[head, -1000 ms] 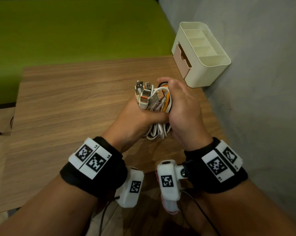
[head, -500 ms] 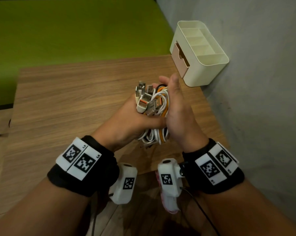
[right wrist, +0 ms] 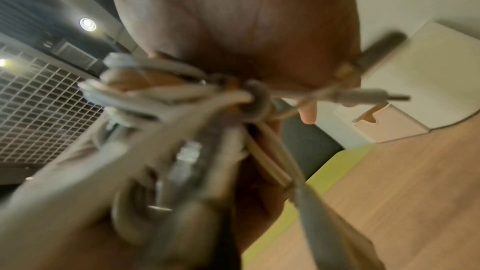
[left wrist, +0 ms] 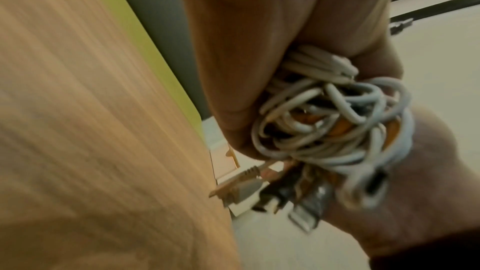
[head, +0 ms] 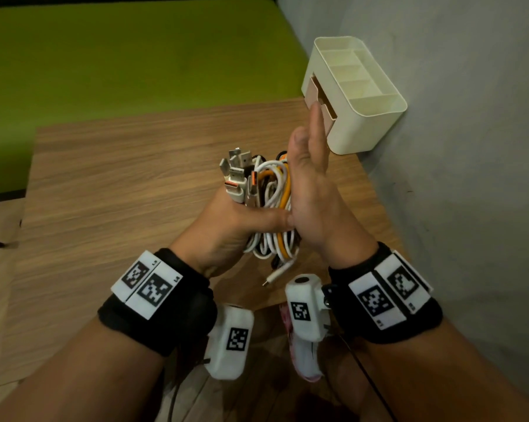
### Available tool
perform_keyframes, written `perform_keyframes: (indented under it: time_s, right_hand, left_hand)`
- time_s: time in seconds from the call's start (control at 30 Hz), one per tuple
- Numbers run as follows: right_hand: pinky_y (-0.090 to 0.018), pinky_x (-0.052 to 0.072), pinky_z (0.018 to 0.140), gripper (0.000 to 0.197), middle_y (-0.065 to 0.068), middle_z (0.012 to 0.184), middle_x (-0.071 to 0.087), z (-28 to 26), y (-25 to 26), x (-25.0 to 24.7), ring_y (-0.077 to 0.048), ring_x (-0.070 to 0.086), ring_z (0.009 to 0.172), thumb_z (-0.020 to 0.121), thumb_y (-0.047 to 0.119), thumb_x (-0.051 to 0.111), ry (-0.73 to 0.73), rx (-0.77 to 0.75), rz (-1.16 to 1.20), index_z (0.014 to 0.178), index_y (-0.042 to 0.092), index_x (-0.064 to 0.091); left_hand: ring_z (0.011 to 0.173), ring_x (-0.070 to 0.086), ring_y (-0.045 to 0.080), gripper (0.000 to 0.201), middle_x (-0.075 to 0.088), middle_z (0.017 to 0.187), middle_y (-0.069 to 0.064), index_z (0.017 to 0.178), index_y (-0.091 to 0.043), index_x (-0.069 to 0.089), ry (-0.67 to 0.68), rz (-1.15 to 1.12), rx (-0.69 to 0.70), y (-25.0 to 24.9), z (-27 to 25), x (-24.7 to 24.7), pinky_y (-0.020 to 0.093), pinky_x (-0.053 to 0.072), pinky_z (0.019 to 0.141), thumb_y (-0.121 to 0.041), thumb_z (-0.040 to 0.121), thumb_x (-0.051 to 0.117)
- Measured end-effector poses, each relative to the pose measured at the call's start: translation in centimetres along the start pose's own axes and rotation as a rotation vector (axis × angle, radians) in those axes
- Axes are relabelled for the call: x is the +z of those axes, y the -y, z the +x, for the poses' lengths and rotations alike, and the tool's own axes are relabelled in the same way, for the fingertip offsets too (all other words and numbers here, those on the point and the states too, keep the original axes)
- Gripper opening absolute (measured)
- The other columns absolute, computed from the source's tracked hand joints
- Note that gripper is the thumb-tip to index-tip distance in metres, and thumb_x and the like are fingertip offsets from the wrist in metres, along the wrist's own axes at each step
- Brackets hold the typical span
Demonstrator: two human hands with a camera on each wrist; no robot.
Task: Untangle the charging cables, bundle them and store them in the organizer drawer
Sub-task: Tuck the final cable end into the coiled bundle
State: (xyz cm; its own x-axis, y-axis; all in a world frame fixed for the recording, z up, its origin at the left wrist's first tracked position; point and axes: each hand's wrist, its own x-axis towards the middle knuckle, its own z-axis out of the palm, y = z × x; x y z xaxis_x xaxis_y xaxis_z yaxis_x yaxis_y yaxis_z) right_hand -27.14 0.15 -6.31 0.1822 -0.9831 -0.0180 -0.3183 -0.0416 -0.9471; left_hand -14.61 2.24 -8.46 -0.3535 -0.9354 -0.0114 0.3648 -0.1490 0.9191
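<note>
Bulging white-orange cable bundle (head: 269,190) in left hand (head: 226,226)

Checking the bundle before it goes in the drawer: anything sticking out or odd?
One white cable end dangles loose below the cable bundle gripped by the left hand, its plug hanging free. The right hand is flat beside it.

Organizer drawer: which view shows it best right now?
The head view: the drawer sits in the organizer front against the wall, sharp, though the right hand fingertips overlap its lower edge. The left wrist view shows only a sliver behind the cables; the right wrist view shows its notched front, blurred.
</note>
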Motion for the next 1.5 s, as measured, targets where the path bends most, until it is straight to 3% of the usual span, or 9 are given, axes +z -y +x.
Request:
perform_keyframes:
  time_s: [0.1,0.23,0.3,0.5,0.77,1.0,1.1,1.27,1.5]
  right_hand:
    - [-0.023,0.022,0.108,0.064,0.011,0.165,-0.006,0.3,-0.3,-0.4,0.008,0.019,0.126,0.098,0.059,0.016,0.010,0.034,0.016,0.153,0.042,-0.012]
    - [-0.010,0.028,0.088,0.060,0.016,0.153,0.026,0.1,-0.9,-1.3,0.019,0.031,0.117,0.100,0.056,0.027,0.028,0.035,0.081,0.154,0.042,0.007]
    - [-0.010,0.037,0.085,0.058,0.021,0.131,0.043,0.0,-1.1,-1.7,0.022,0.043,0.105,0.098,0.053,0.040,-0.049,-0.039,0.111,0.152,0.036,0.024]
    - [-0.019,0.048,0.067,0.025,0.000,0.089,0.065,0.3,-1.4,-2.7,-0.006,0.059,0.074,0.089,0.016,0.070,-0.120,-0.236,0.193,0.114,0.019,0.068]
    - [-0.020,0.051,0.061,0.014,0.007,0.076,0.068,0.5,-1.7,-1.7,-0.005,0.063,0.069,0.087,0.006,0.070,0.052,-0.150,0.261,0.086,0.020,0.066]
    - [-0.038,0.056,0.070,0.009,-0.005,0.081,0.069,0.5,-1.6,-1.6,-0.019,0.064,0.077,0.078,0.027,0.076,0.112,-0.074,0.253,0.075,0.033,0.069]
    - [-0.043,0.053,0.067,0.017,-0.013,0.078,0.062,0.6,-1.7,-1.4,-0.025,0.059,0.072,0.071,0.036,0.079,0.103,-0.032,0.253,0.068,0.033,0.062]
    - [-0.040,0.046,0.060,0.032,-0.011,0.074,0.052,0.5,-1.7,-1.4,-0.025,0.052,0.069,0.072,0.034,0.078,0.122,0.013,0.235,0.063,0.034,0.047]
    - [-0.032,0.054,0.066,0.030,-0.007,0.076,0.069,0.0,-1.0,-1.3,-0.018,0.063,0.069,0.088,0.038,0.069,0.098,0.064,-0.048,0.076,0.012,0.059]
  left_hand:
    - [0.086,0.070,0.028,0.036,0.070,0.093,0.016,0.103,0.001,0.063,-0.080,-0.077,-0.023,0.7,0.3,0.9,0.038,0.058,0.074,0.010,0.069,0.066]
    - [0.086,0.068,0.030,0.035,0.070,0.093,0.015,0.100,-0.001,0.065,-0.162,-0.033,0.014,1.1,0.9,1.2,0.041,0.057,0.075,0.009,0.067,0.069]
    - [0.083,0.066,0.031,0.041,0.068,0.090,0.015,0.101,-0.001,0.065,-0.217,-0.035,0.008,0.9,1.4,0.9,0.043,0.056,0.076,0.003,0.062,0.072]
    - [0.070,0.066,0.016,0.043,0.067,0.079,0.004,0.109,-0.003,0.062,-0.299,-0.119,-0.028,-0.4,1.5,-0.9,0.031,0.053,0.062,0.001,0.066,0.065]
    - [0.075,0.071,0.019,0.049,0.070,0.090,0.013,0.118,0.004,0.058,-0.246,-0.186,-0.045,-0.6,1.0,-0.8,0.029,0.056,0.064,0.007,0.069,0.060]
    - [0.080,0.071,0.021,0.052,0.071,0.093,0.015,0.120,0.007,0.057,-0.159,-0.232,-0.101,-1.0,0.6,-1.0,0.029,0.057,0.067,0.005,0.068,0.061]
    - [0.092,0.069,0.028,0.064,0.065,0.105,0.022,0.126,0.010,0.053,-0.139,-0.212,-0.076,-1.1,0.6,-0.9,0.035,0.057,0.075,0.002,0.065,0.071]
    - [0.083,0.068,0.025,0.057,0.065,0.094,0.020,0.117,0.015,0.054,-0.096,-0.151,-0.055,-1.1,0.5,-1.0,0.034,0.056,0.070,-0.004,0.066,0.072]
    - [0.071,0.070,0.023,0.033,0.068,0.083,0.016,0.105,0.005,0.060,-0.245,-0.176,-0.074,-0.5,1.0,-1.5,0.032,0.057,0.064,-0.002,0.072,0.066]
